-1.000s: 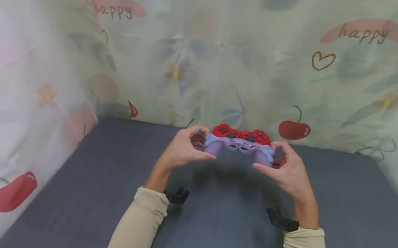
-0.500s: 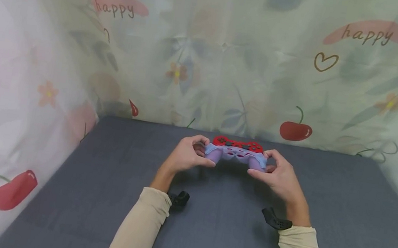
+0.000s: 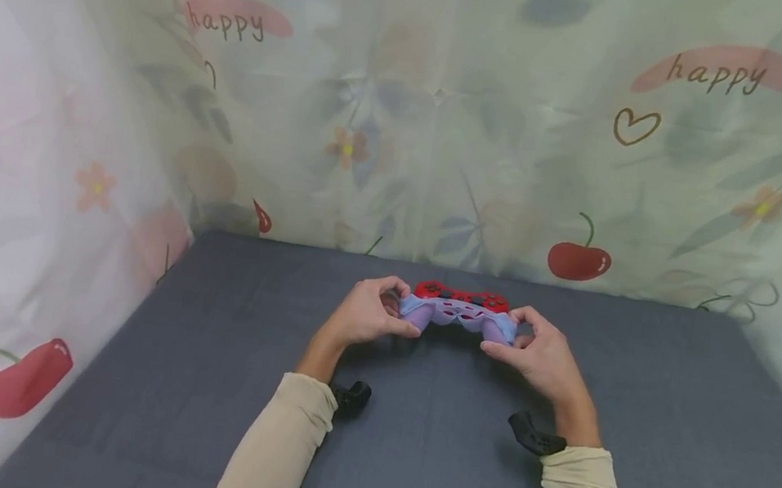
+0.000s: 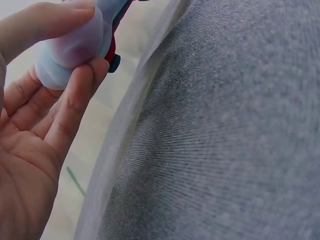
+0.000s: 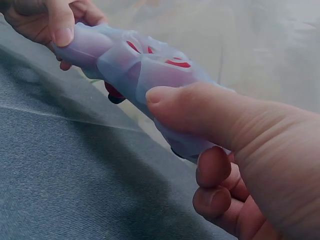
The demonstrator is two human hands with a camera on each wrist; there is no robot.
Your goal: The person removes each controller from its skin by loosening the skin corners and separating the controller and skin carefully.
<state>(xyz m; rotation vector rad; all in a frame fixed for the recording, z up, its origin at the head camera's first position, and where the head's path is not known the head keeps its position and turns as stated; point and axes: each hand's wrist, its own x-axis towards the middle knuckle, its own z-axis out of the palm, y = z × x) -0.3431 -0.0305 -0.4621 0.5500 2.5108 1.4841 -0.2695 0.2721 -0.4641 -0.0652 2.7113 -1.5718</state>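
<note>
A red game controller with dark buttons is held at the far middle of the table in the head view. A translucent bluish-purple silicone cover wraps its handles and near side, leaving the red button face showing. My left hand pinches the covered left handle between thumb and fingers; the left wrist view shows this grip on the cover closely. At the other end my right hand grips the covered right handle, thumb on top. Red shows through openings in the cover in the right wrist view.
Dark grey cloth covers the table. A curtain printed with cherries, hearts and "happy" hangs behind the table's far edge and along its left side. Black wrist mounts sit by both beige sleeves.
Both hands have lowered the covered controller toward the table and drawn it slightly nearer. Its red face now tilts more away from the head camera. The right hand has shifted left a little.
</note>
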